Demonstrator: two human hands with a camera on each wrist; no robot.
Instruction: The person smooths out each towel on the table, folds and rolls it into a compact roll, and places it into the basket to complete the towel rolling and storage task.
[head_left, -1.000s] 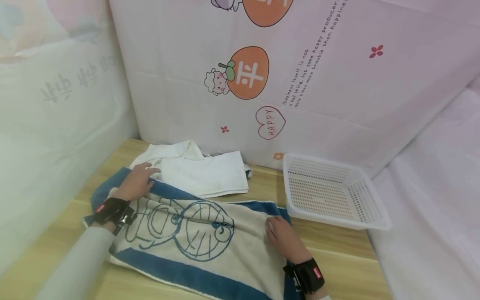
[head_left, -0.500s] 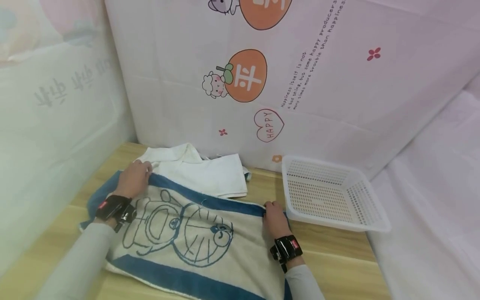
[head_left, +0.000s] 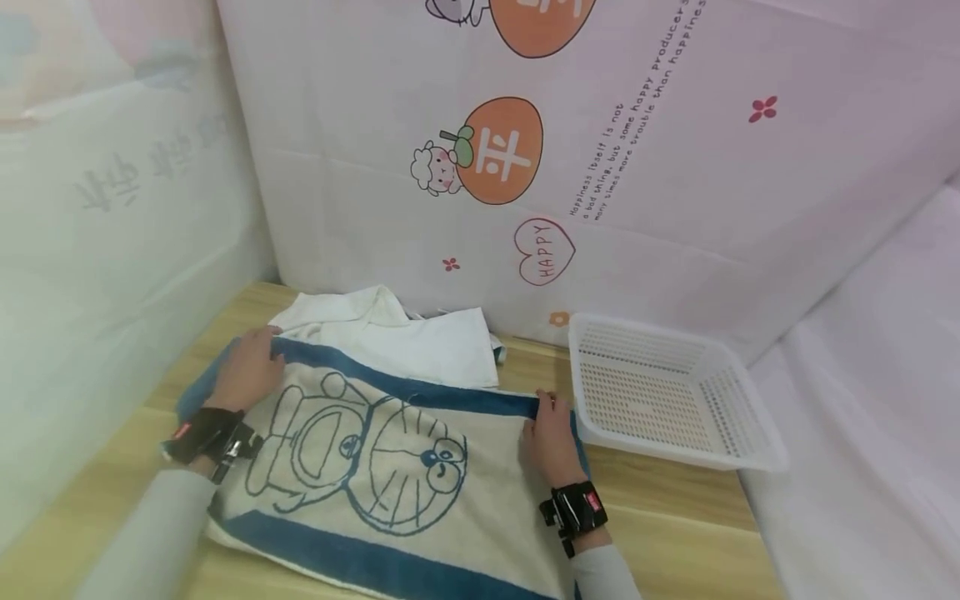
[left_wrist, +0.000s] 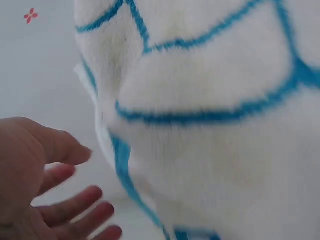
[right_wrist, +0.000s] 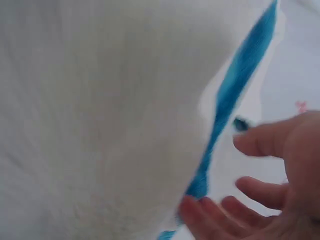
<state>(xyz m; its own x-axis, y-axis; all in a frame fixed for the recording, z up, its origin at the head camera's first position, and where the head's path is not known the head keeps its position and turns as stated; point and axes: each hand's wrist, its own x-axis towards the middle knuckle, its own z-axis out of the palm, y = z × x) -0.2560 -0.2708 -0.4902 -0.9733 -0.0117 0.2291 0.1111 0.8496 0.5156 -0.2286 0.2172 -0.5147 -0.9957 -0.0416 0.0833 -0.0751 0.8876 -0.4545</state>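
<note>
Head view alone shows the basket (head_left: 637, 392) beside the towel (head_left: 397, 471).

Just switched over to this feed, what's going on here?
A person is handling a cream towel with blue borders and a cartoon outline, spread out on a wooden table. The left hand is at the far border toward its left end, the right hand at the same border near its right end; the wrist views show both hands' fingers parted. A white cloth lies just beyond the towel, and a white basket sits to the right.
</note>
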